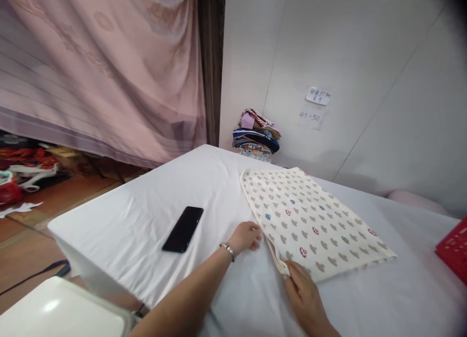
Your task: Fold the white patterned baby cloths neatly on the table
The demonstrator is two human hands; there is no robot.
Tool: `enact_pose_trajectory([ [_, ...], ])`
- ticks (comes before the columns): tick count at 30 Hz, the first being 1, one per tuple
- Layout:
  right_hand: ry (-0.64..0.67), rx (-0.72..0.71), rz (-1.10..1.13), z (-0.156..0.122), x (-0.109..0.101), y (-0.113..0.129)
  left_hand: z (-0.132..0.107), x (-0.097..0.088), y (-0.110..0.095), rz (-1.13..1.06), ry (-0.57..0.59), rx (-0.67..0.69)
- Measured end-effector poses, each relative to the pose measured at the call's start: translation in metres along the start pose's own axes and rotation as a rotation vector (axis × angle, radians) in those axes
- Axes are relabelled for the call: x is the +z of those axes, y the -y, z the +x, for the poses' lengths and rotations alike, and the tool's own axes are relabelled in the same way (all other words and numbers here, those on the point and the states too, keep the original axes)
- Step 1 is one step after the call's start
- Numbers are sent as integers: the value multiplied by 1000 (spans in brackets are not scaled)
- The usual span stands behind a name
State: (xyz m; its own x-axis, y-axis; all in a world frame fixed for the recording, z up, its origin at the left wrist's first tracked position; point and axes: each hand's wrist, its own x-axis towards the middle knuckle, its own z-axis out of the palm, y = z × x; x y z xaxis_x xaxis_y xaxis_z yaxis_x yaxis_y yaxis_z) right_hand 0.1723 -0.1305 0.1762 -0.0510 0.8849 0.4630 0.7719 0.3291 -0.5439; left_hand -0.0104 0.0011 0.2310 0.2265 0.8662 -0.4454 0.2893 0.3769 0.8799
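Observation:
A folded cream cloth (310, 220) printed with grey, red, blue and green mushroom shapes lies on the white-covered table (146, 220). My right hand (304, 293) grips its near left corner, thumb on top, where several layers show at the edge. Farther up that same edge is my left hand (245, 237), wearing a metal bracelet (228, 251). Its fingers are loosely bent and apart, close against the cloth's side, with nothing visible between them. Left of that hand, a black smartphone (182, 229) rests on the table cover.
Folded clothes (257, 135) are stacked beyond the table's far edge, near a white wall (335, 40) with handwritten notes (318, 96). A red perforated basket (454, 249) stands at the right. A pink curtain (146, 74) hangs behind; a white glossy surface (62, 310) is at lower left.

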Motion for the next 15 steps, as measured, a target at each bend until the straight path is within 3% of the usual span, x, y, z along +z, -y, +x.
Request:
enact_pose_trajectory([
  [3,27,3,-1,2,1,-1,28,-12,-11,-3,-91,3],
  [9,187,-242,-98,3,3,3,64,-11,-16,31,-178,3],
  [15,376,-153,43,19,-20,11,74,-11,-16,90,-228,62],
])
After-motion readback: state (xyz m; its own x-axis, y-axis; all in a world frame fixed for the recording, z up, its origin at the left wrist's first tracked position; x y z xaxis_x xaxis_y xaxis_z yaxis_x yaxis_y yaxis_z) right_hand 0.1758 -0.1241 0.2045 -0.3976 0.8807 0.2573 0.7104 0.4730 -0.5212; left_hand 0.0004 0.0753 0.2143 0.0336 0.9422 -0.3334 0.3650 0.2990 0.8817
